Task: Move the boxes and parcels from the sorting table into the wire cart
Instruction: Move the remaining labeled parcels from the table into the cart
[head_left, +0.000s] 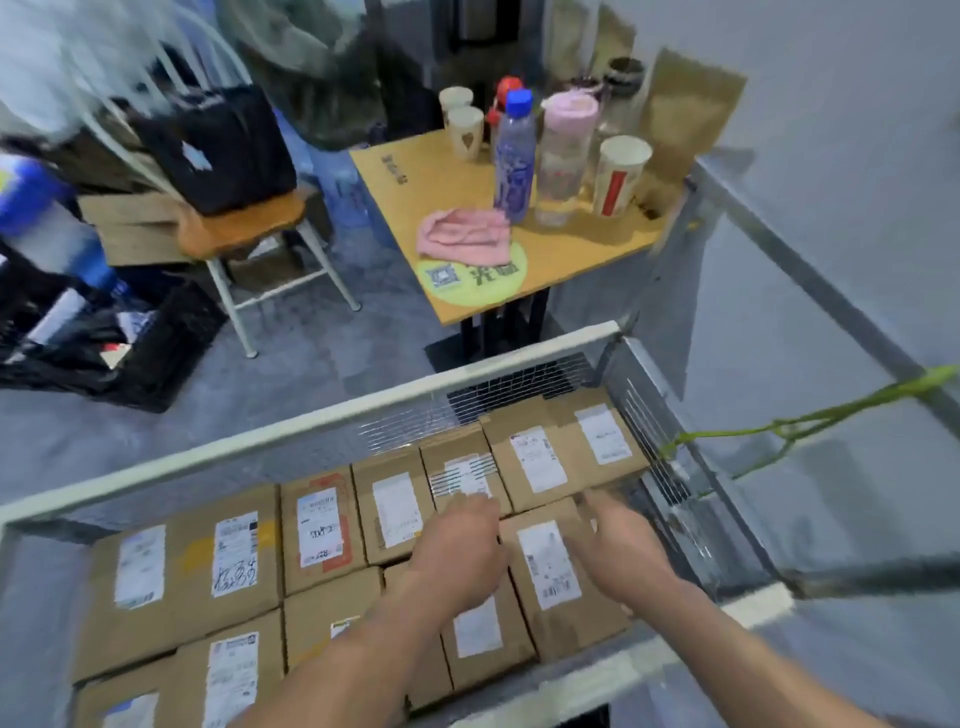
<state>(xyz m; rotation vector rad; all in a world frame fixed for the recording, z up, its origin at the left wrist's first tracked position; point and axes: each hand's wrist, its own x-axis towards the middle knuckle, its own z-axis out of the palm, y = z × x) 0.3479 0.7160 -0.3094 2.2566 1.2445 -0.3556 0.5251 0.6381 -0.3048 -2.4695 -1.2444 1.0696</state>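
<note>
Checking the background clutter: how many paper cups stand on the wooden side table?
3: two white paper cups together at the far left corner of the wooden side table, one red-striped paper cup near its right edge. Bottles may hide others.

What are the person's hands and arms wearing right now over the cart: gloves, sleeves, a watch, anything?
Nothing shows on either one. The left hand and the right hand are bare, with no gloves. No rings can be made out, though the picture is blurred. Both forearms are uncovered up to the bottom edge of the picture, with no sleeve cuff, watch or wristband in view.
</note>
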